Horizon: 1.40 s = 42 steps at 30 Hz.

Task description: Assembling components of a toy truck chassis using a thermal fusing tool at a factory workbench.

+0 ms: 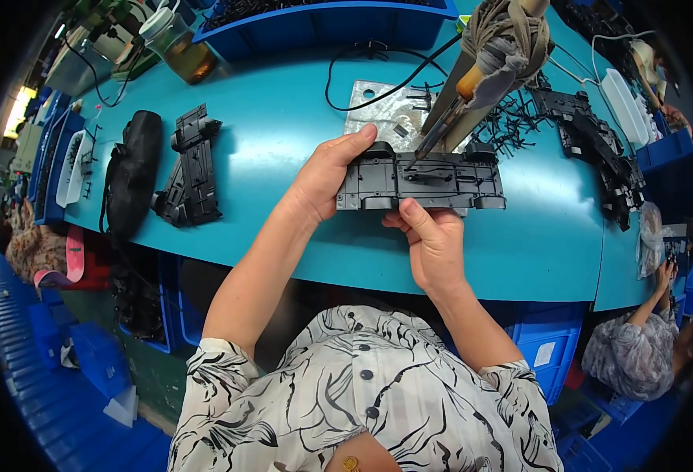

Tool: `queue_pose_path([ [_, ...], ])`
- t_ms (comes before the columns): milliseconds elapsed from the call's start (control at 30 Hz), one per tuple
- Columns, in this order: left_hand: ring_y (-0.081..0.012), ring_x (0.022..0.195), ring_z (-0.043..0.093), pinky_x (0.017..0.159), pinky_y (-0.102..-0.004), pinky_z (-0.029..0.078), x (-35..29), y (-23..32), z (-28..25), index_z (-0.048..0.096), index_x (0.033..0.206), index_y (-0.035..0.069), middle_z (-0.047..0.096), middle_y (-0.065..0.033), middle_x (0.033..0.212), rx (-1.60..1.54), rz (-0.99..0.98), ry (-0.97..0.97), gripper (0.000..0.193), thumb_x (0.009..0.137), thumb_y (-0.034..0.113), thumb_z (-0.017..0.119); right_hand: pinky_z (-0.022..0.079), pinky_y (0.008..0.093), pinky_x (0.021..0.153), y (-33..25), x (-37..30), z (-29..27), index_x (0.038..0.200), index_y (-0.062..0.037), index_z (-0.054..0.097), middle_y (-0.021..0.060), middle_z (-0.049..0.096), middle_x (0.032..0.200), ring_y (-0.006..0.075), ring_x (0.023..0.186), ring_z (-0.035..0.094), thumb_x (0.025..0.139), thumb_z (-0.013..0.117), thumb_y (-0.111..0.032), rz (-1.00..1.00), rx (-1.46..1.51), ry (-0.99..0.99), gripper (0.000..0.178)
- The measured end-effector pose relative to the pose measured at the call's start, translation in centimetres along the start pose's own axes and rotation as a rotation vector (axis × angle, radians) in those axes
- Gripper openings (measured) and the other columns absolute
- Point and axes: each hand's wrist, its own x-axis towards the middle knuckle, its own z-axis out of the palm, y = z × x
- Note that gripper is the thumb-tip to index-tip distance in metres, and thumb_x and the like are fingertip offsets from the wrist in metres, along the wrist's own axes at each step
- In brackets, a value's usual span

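A black moulded plastic chassis plate (472,181) is held level above the turquoise table between my two hands. My left hand (323,173) grips its left end, the thumb along the far corner and the other fingers hidden underneath. Closed on the near edge, my right hand (434,240) has its thumb up at the middle of that edge. The thin metal tip of a rod-like tool (447,118) comes down onto the plate's upper face. Cloth strips are wound around the tool's mount (504,55). Behind the plate lies a pale metal sheet (362,102).
Small black branched parts (508,126) are heaped right of the tool. More black chassis pieces lie at the left (193,169) and right (590,141). A black pouch (132,173), a lidded jar (177,47) and a blue bin (323,31) stand about. Co-workers sit at both sides.
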Motion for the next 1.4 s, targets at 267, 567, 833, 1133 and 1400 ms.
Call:
queue_pose_path([
  [267, -0.0187, 0.081, 0.068, 0.069, -0.0293, 0.058, 0.4, 0.8, 0.2, 0.057, 0.110, -0.002, 0.065, -0.0132, 0.098, 0.036, 0.014, -0.012, 0.042, 0.091, 0.035, 0.057, 0.051, 0.0326, 0.075, -0.2, 0.3, 0.3, 0.099, -0.0011, 0.062, 0.0086, 0.065, 0.091, 0.0187, 0.080, 0.062, 0.087, 0.065, -0.012, -0.033, -0.037, 0.001, 0.017],
  [567, -0.0181, 0.082, 0.068, 0.071, -0.0288, 0.058, 0.6, 1.2, 0.1, 0.058, 0.110, -0.002, 0.066, -0.0130, 0.100, 0.039, -0.007, -0.024, 0.041, 0.091, 0.034, 0.058, 0.050, 0.0331, 0.075, -0.4, 0.3, 0.7, 0.096, -0.0012, 0.063, 0.0083, 0.065, 0.088, 0.0191, 0.081, 0.063, 0.086, 0.066, -0.013, -0.034, -0.037, 0.016, 0.016],
  [833, -0.0182, 0.082, 0.068, 0.071, -0.0288, 0.058, 0.7, 1.1, 0.0, 0.058, 0.110, -0.003, 0.066, -0.0129, 0.099, 0.039, -0.005, -0.017, 0.042, 0.091, 0.035, 0.058, 0.050, 0.0323, 0.074, -0.2, 0.3, 0.5, 0.098, -0.0019, 0.062, 0.0074, 0.065, 0.089, 0.0185, 0.081, 0.063, 0.087, 0.065, -0.013, -0.037, -0.056, 0.002, 0.016],
  [1133, -0.0172, 0.080, 0.068, 0.069, -0.0281, 0.057, 0.6, 1.4, 0.2, 0.059, 0.108, -0.002, 0.066, -0.0123, 0.096, 0.084, 0.006, -0.020, 0.041, 0.091, 0.035, 0.057, 0.050, 0.0312, 0.074, -0.3, 0.5, 0.7, 0.103, -0.0032, 0.061, 0.0061, 0.065, 0.094, 0.0171, 0.081, 0.063, 0.087, 0.065, -0.012, -0.056, -0.064, 0.003, 0.019],
  [1400, -0.0165, 0.081, 0.067, 0.070, -0.0276, 0.057, 0.9, 1.2, -0.1, 0.059, 0.109, -0.002, 0.066, -0.0117, 0.097, 0.069, 0.005, -0.019, 0.043, 0.090, 0.037, 0.059, 0.051, 0.0316, 0.073, -0.2, 0.4, 0.9, 0.104, -0.0039, 0.061, 0.0063, 0.065, 0.093, 0.0171, 0.081, 0.063, 0.086, 0.065, -0.011, -0.065, -0.041, 0.004, 0.020],
])
